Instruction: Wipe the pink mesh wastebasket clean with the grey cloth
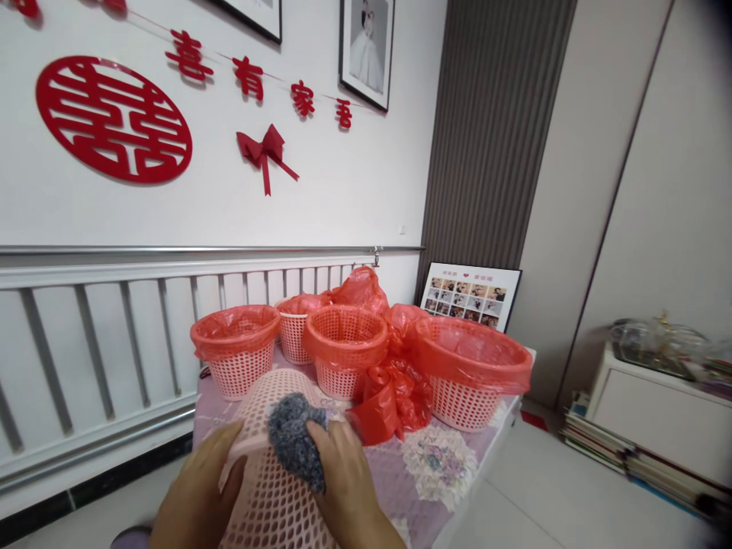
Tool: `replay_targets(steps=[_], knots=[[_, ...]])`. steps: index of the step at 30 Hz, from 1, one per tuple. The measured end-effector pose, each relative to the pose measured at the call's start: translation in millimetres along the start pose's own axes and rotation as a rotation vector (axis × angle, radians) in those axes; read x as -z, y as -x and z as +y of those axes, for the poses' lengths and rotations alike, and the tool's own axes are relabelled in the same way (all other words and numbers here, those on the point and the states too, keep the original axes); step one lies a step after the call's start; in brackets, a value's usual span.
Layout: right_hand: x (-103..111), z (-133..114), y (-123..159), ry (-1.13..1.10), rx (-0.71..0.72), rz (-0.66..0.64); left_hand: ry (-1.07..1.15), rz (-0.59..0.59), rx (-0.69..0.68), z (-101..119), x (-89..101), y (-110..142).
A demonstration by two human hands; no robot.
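Pale pink perforated plastic baskets (268,499) lie tilted close in front of me; a second mesh section (273,390) extends behind the near one, and I cannot tell how the two join. My left hand (197,488) is closed on a pink rim at the left side, its thumb toward the mesh. In my right hand (346,476) is a fuzzy grey-blue cloth (297,441), pressed against the basket's surface. Just beyond the right hand, a roll of red plastic bags (377,404) lies partly unrolled on the table.
Several red-lined baskets stand behind: one at left (237,362), one in the middle (343,374), a larger one at right (466,400). A lilac tablecloth (394,476) covers the table. A white radiator (131,343) runs along the left; a white cabinet (657,408) is at right.
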State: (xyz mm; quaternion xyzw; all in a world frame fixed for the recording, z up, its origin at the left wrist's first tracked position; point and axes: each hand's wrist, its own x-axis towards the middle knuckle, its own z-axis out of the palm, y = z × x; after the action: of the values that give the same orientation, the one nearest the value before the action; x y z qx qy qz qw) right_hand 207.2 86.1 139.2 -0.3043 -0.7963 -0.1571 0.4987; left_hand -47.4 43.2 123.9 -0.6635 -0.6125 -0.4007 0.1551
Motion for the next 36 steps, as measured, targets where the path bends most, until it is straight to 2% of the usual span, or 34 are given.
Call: replay_targets(steps=[3,7,12,18,22,30,36], knots=[[-10.5,-11.0,-1.4,0.054,-0.028,0.013,-0.081,-0.049,-0.098,18.3,4.7,-14.1],[-18.9,-4.9,11.4,0.077,-0.054,0.103,-0.192,-0.029,-0.168,27.7,1.4,-14.7],[-18.6,13.8,44.9,-0.018,-0.186,0.102,-0.278,0.005,-0.184,29.3,0.9,-11.1],[-23.0,29.9,96.1,-0.076,-0.372,0.134,-0.266,-0.022,-0.184,35.2,0.6,-11.8],[-32.3,31.1,128.5,-0.099,-0.517,0.179,-0.236,-0.039,-0.162,36.5,-0.9,-12.7],[-47.0,7.5,177.1,-0.316,-0.976,0.165,-0.178,-0.073,-0.089,28.8,5.1,-12.2],[-58.1,-2.7,193.9,-0.478,-1.171,0.163,-0.029,-0.135,0.123,15.4,10.3,-14.4]])
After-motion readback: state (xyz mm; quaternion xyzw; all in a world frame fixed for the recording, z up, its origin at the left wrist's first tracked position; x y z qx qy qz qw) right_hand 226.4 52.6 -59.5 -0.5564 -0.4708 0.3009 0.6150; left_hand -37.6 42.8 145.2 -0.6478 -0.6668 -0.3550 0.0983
